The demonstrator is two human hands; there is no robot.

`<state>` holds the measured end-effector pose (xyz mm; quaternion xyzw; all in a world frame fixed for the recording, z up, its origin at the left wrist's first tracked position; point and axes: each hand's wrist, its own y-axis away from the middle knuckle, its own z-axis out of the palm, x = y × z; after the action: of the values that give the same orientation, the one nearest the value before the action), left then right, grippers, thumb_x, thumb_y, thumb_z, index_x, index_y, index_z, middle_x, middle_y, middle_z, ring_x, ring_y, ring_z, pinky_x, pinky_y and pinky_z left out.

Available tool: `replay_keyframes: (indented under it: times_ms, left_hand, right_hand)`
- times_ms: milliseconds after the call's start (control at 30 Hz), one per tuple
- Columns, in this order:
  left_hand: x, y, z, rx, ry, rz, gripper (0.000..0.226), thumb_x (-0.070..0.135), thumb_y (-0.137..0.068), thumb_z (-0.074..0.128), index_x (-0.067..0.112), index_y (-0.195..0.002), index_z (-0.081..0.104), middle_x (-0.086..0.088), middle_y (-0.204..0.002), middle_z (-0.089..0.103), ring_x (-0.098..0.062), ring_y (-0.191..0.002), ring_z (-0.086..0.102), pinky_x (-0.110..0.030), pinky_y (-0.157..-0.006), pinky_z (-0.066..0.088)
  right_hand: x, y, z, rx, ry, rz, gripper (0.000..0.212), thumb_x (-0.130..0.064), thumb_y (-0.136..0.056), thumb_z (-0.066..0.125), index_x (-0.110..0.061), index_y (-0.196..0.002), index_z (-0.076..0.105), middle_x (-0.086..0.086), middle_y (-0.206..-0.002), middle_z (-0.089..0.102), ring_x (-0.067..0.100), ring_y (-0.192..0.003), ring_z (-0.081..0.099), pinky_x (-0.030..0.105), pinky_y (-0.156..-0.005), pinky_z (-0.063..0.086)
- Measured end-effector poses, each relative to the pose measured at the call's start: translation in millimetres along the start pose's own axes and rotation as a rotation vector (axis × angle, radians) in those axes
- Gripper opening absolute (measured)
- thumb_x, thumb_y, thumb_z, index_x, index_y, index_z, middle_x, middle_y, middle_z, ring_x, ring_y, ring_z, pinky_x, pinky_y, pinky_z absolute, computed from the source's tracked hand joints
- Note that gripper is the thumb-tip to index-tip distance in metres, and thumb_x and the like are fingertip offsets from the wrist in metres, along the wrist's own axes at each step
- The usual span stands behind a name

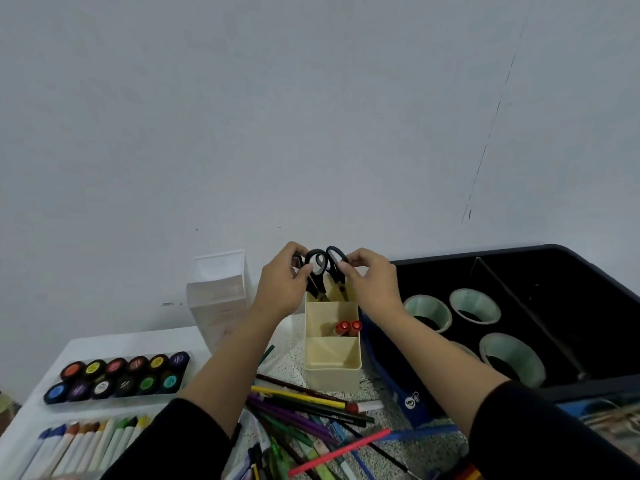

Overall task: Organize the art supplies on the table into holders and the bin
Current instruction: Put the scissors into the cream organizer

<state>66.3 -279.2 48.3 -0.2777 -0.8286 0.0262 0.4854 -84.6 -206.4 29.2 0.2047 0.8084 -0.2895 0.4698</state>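
While your left hand (280,285) and right hand (372,287) each pinch the scissors (320,284) handles, blades sit in the holder (332,356) far slot; tape rolls (429,311) are in the bin (588,271), pencils (298,396) not yet sorted.

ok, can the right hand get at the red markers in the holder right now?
Probably yes, once it drops the scissors. The right hand pinches a scissors handle just beyond the red markers, whose caps stand uncovered in the holder, middle compartment.
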Motion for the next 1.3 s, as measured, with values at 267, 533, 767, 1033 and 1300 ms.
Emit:
replay_keyframes:
  times_ms: [267,533,767,1033,1300]
  left_hand:
    - [-12.1,18.5,7.8,0.014,0.116,-0.100,0.009,0.017,-0.104,0.050,0.017,-0.112,0.050,0.001,-0.095,0.061,-0.011,-0.079,0.062,-0.015,-0.064,0.045]
    - [-24.7,17.4,6.5,-0.007,0.198,-0.152,0.013,0.024,-0.099,0.060,0.023,-0.112,0.058,0.004,-0.089,0.063,-0.021,-0.090,0.065,-0.023,-0.074,0.050]
    - [-29.1,25.6,9.6,0.020,0.305,-0.252,0.013,0.037,-0.098,0.059,0.027,-0.106,0.059,0.004,-0.102,0.068,-0.017,-0.097,0.066,-0.046,-0.091,0.055]
    - [-29.6,44.6,4.8,-0.090,0.331,-0.300,0.012,0.044,-0.096,0.061,0.039,-0.107,0.060,0.007,-0.112,0.066,-0.014,-0.107,0.064,-0.049,-0.098,0.052]
    - [-26.1,84.5,-28.7,-0.343,0.153,-0.358,0.044,0.039,-0.097,0.061,0.015,-0.134,0.057,0.004,-0.113,0.069,-0.008,-0.091,0.072,-0.034,-0.092,0.053]
  right_hand:
    - [11.4,13.8,0.0,0.091,-0.002,0.054,0.002,-0.014,-0.096,0.065,-0.014,-0.097,0.066,0.003,-0.096,0.069,0.014,-0.089,0.064,0.009,-0.065,0.046]
    - [10.6,12.8,7.5,-0.091,0.308,-0.108,0.015,-0.032,-0.096,0.064,-0.023,-0.102,0.075,-0.007,-0.104,0.067,0.016,-0.114,0.046,0.041,-0.094,0.039]
    - [11.0,9.8,7.8,-0.140,0.535,-0.165,0.026,-0.041,-0.098,0.059,-0.027,-0.116,0.072,-0.002,-0.112,0.058,0.019,-0.114,0.045,0.039,-0.087,0.036]
    - [4.6,23.2,-4.9,-0.005,0.211,-0.130,0.016,-0.031,-0.094,0.065,-0.024,-0.107,0.073,-0.007,-0.098,0.064,0.012,-0.099,0.059,0.038,-0.093,0.049]
    - [-21.5,92.0,-32.2,-0.093,-0.026,-0.108,0.013,-0.018,-0.097,0.063,-0.025,-0.100,0.074,-0.012,-0.095,0.070,-0.004,-0.088,0.062,0.008,-0.071,0.046]
